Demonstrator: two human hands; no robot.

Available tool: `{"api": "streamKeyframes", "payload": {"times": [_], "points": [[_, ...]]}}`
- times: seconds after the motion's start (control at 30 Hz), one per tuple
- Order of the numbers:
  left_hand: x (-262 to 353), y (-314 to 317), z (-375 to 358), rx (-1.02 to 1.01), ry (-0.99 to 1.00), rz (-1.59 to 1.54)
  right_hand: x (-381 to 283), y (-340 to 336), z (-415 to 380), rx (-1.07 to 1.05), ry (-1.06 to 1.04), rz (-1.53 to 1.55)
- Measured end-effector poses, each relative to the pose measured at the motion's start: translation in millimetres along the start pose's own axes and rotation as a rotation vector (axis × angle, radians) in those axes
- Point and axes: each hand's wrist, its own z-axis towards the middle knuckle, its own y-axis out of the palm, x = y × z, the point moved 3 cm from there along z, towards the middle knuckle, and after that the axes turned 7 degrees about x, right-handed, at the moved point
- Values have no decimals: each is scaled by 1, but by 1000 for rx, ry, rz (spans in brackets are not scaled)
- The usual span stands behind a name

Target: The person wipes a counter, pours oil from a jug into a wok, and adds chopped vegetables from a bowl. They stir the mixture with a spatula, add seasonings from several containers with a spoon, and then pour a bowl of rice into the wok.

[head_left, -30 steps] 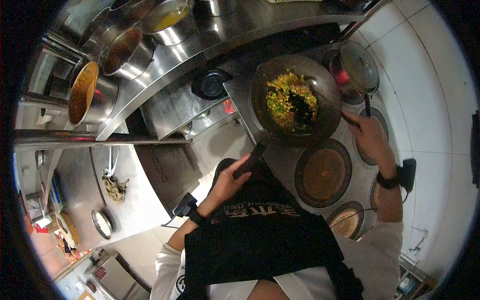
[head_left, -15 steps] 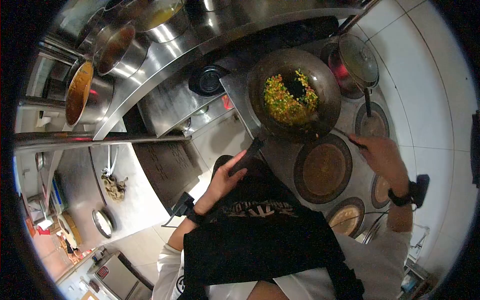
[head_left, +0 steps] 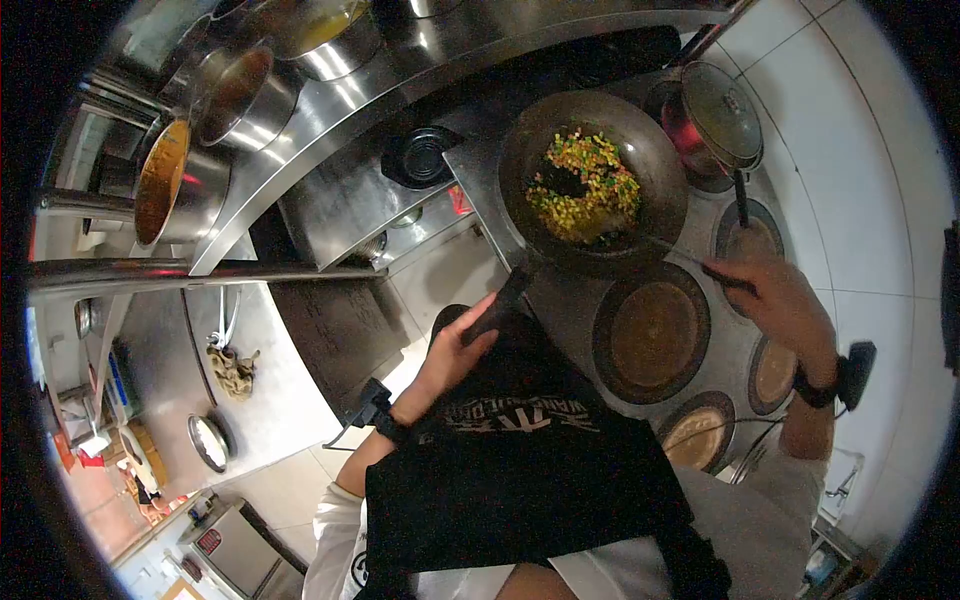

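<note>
Wok [head_left: 655, 165], chopped food [head_left: 600, 210] inside, sits on the stovetop [head_left: 565, 325] ahead of the person. The left hand [head_left: 452, 352] has its fingers wrapped round the dark handle [head_left: 511, 291]; the right hand's [head_left: 780, 305] fingers grip a utensil [head_left: 676, 250] reaching over the rim.

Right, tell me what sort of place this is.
Most likely a restaurant or other commercial kitchen: a wok of chopped food sits on a cooktop with several round plates, large metal pots line a shelf, and the cook wears a printed black apron.
</note>
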Motion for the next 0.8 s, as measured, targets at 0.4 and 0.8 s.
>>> {"api": "streamKeyframes", "payload": {"times": [0.4, 0.8], "points": [[1, 3, -2, 19, 12, 43, 11, 41, 67, 287, 69, 7], [-3, 3, -3, 50, -36, 83, 101, -24, 12, -219, 507, 333]]}}
